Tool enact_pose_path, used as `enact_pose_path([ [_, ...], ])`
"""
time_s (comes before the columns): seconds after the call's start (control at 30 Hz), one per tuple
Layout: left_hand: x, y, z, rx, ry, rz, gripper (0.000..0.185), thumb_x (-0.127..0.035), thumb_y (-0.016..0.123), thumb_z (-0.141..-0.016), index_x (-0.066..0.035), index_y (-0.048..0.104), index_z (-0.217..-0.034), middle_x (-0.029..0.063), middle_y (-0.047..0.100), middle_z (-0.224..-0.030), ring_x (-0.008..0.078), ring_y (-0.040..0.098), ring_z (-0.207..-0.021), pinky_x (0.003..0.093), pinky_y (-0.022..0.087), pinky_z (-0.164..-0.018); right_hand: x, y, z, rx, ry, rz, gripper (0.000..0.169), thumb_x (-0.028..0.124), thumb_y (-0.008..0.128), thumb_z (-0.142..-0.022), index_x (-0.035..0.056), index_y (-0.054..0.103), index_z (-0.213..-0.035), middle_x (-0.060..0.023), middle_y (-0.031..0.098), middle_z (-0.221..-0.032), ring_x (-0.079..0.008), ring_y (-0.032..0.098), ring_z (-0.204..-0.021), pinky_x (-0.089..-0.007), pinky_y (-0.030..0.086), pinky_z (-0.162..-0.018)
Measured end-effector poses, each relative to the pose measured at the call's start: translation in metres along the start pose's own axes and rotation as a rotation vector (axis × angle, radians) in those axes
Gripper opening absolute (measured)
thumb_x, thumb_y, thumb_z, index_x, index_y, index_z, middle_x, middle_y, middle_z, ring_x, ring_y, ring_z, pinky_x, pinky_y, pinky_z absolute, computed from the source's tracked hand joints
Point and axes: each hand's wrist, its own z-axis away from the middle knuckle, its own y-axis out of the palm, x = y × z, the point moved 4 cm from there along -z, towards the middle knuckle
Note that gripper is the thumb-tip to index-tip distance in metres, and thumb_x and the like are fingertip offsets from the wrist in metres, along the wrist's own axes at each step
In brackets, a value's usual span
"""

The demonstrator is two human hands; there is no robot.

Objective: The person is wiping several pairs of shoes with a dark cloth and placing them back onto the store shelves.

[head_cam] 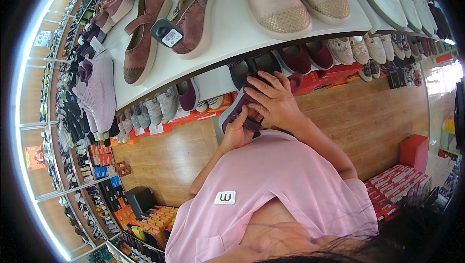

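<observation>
A dark purple strap shoe (237, 112) with a pale grey sole is in front of my chest, below the edge of the white display shelf. My left hand (237, 132) grips its strap end, with the thumb along the upper. Over the shoe's other end lies my right hand (273, 97), its fingers bent across it and hiding much of it. On the shelf above stand a dusty-pink suede strap shoe (143, 37), its mate (192, 19) with a black security tag (166, 33) attached, and a pair of beige shoes (279, 12) with woven gold toes.
The white shelf's edge (232, 56) runs just beyond my hands. Under it, rows of shoes, including maroon ones (295, 59), stand over red boxes (336, 77). Lilac sneakers (97, 94) are at the left. Stacked shoeboxes (397, 185) and a red stool-like block (414, 152) stand on the right.
</observation>
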Motion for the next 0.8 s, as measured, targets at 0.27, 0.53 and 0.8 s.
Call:
enact_pose_path([
  [0.27,0.009,-0.023,0.008,0.021,-0.067,-0.070,0.056,-0.036,0.043,-0.112,0.002,0.038,-0.153,0.0148,0.051,-0.152,0.0295,0.043,-0.145,0.0420,0.031,-0.122,-0.027,0.011,0.009,-0.086,0.130,-0.113,0.031,0.020,0.067,-0.095,0.0047,0.067,-0.122,-0.0137,0.064,-0.129,-0.0349,0.060,-0.117,-0.0456,0.050,-0.098],
  [0.53,-0.004,-0.024,0.007,-0.225,-0.005,0.191,0.052,-0.035,0.046,-0.112,0.002,0.040,-0.148,0.0220,0.053,-0.150,0.0325,0.047,-0.142,0.0442,0.030,-0.125,-0.061,-0.022,0.014,-0.305,0.566,-0.446,0.034,0.018,0.066,-0.098,0.0021,0.064,-0.128,-0.0210,0.064,-0.126,-0.0390,0.062,-0.115,-0.0452,0.052,-0.095],
  [0.8,-0.001,-0.012,0.009,-0.105,-0.080,0.239,0.051,-0.034,0.044,-0.111,0.002,0.041,-0.147,0.0219,0.055,-0.148,0.0339,0.046,-0.144,0.0479,0.029,-0.127,-0.016,0.010,0.016,-0.020,0.192,-0.132,0.038,0.020,0.066,-0.098,0.0032,0.062,-0.131,-0.0208,0.055,-0.140,-0.0421,0.055,-0.124,-0.0482,0.050,-0.099],
])
